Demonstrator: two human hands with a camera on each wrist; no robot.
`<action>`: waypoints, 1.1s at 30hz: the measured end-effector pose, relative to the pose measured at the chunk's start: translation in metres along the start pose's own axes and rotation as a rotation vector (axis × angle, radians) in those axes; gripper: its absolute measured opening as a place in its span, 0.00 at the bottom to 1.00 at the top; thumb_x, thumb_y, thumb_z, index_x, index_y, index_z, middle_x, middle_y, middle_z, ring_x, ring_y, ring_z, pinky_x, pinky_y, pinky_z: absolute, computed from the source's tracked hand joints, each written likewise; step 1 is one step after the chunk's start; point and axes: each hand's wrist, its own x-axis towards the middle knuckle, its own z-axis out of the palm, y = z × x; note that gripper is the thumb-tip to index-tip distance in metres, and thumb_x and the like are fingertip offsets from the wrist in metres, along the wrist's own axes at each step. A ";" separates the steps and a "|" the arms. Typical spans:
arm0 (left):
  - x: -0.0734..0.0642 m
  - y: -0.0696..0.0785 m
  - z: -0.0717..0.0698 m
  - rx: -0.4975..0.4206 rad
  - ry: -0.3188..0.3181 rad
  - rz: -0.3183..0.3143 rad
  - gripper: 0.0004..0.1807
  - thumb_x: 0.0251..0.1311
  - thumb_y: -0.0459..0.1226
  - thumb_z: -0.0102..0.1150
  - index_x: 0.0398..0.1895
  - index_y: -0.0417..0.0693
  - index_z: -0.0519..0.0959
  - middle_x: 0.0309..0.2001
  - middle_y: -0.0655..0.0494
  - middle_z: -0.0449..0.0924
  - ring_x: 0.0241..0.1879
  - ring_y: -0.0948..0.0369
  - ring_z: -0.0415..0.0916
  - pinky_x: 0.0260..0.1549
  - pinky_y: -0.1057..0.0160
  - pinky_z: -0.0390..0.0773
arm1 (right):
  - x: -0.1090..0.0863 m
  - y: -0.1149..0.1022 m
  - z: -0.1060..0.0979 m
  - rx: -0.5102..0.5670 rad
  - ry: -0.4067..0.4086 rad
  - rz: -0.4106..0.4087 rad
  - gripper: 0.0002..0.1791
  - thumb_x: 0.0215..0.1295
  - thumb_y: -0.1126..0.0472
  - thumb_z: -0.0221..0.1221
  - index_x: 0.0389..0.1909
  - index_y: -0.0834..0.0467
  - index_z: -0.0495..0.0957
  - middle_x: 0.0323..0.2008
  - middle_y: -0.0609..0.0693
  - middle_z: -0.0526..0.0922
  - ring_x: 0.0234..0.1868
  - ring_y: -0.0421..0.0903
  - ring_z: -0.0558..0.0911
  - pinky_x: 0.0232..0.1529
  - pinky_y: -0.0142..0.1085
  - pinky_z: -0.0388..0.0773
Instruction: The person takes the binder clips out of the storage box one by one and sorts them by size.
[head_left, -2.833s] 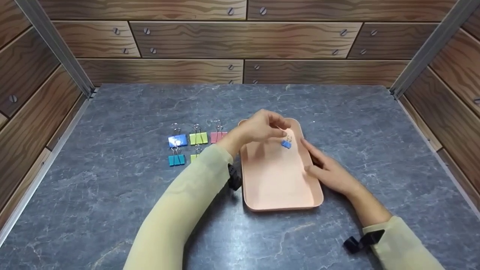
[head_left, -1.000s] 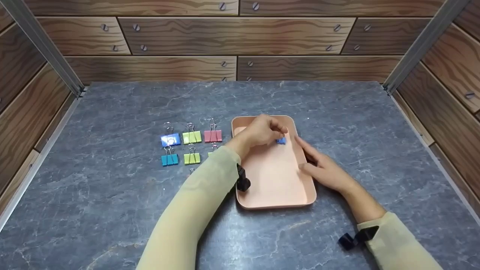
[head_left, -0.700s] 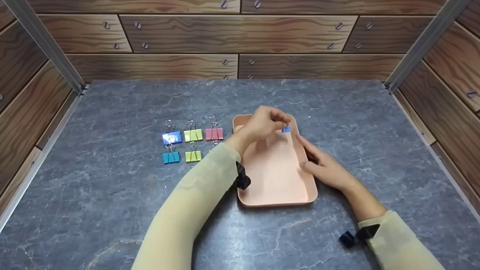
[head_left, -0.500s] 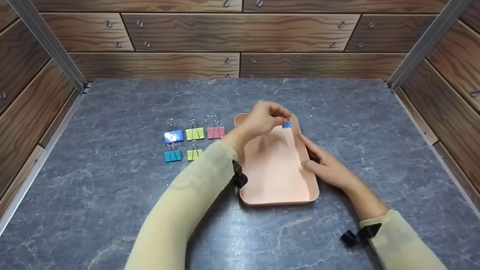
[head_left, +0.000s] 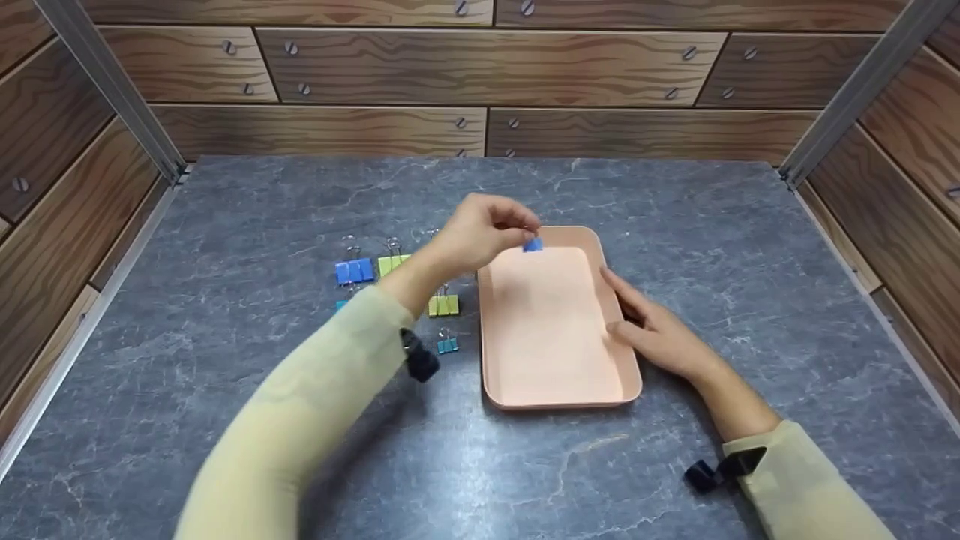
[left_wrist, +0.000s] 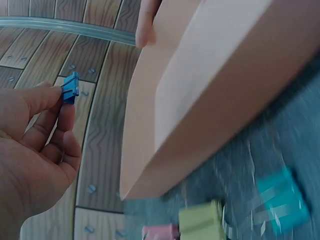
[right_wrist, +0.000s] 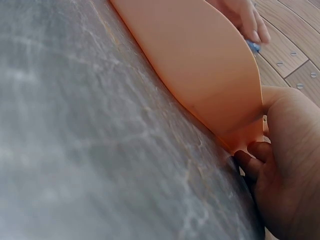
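Note:
My left hand (head_left: 480, 236) pinches a small blue binder clip (left_wrist: 71, 88) between thumb and fingertips. It is held up by the far left corner of a shallow pink tray (head_left: 555, 337). My right hand (head_left: 660, 337) grips the tray's right wall, thumb over the rim and fingers along the outside. To the left of the tray lie several binder clips: a larger blue one (head_left: 354, 271), a yellow-green one (head_left: 443, 305) and a small teal one (head_left: 448, 345). My left forearm partly hides others, while a pink clip (left_wrist: 160, 232) shows in the left wrist view.
A grey marbled tabletop (head_left: 225, 390) lies under everything. Wood-patterned panels (head_left: 480, 67) stand behind and at both sides, with metal rails (head_left: 112, 90) at the corners. The tray's wall rises at the left hand's right.
My left hand dipped into the tray with the blue clip, then rose and moved left with it. The forearm uncovers the small teal clip. The right hand stays on the tray.

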 end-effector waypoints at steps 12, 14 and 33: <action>-0.060 -0.010 -0.042 0.148 0.009 -0.011 0.08 0.71 0.30 0.66 0.49 0.41 0.89 0.43 0.50 0.90 0.39 0.57 0.83 0.43 0.55 0.85 | 0.000 0.000 -0.001 0.001 0.007 -0.007 0.43 0.78 0.64 0.59 0.86 0.49 0.50 0.84 0.56 0.52 0.80 0.56 0.59 0.69 0.21 0.59; -0.070 -0.014 -0.048 0.164 0.012 -0.015 0.08 0.71 0.30 0.66 0.48 0.42 0.90 0.44 0.48 0.90 0.40 0.59 0.83 0.43 0.57 0.85 | 0.000 0.000 -0.001 0.000 0.010 -0.007 0.43 0.78 0.64 0.59 0.86 0.48 0.50 0.84 0.55 0.51 0.80 0.56 0.58 0.69 0.20 0.59; -0.150 -0.053 -0.097 0.234 0.075 -0.084 0.07 0.66 0.27 0.68 0.46 0.38 0.89 0.42 0.50 0.90 0.39 0.59 0.82 0.40 0.66 0.83 | 0.001 0.000 -0.001 0.003 0.004 -0.007 0.42 0.78 0.64 0.58 0.86 0.50 0.50 0.84 0.56 0.51 0.81 0.56 0.57 0.69 0.20 0.58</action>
